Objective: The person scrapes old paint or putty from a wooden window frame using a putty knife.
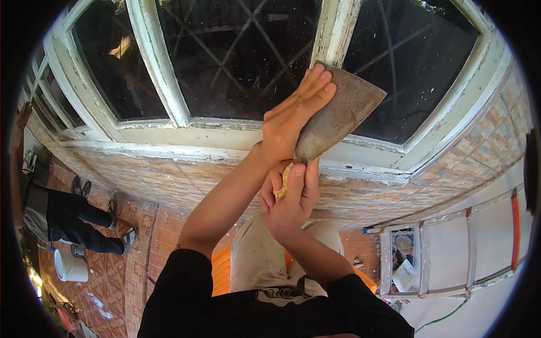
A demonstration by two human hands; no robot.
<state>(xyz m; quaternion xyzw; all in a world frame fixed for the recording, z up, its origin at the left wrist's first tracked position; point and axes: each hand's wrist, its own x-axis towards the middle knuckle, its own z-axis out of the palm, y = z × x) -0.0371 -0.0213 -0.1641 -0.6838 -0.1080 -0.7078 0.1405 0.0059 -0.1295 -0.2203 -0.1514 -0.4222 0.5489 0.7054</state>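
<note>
A wide, rust-stained scraper (340, 115) is held up in front of the window frame, its blade pointing up and to the right. My right hand (290, 200) is closed around its yellowish handle (283, 183), thumb near the base of the blade. My left hand (296, 115) lies along the left edge of the blade, fingers stretched out and fingertips on the metal; its thumb is hidden. Behind the blade, the white window frame (338, 34) shows cracked, peeling paint.
Dark glass panes (242, 62) sit above a stone-tiled wall (186, 180). At right, a ladder (470, 248) lies by a plastic bin (404, 259) of items. An orange chair (222, 273) is beneath me. A person (79, 217) stands at left near a white bucket (70, 266).
</note>
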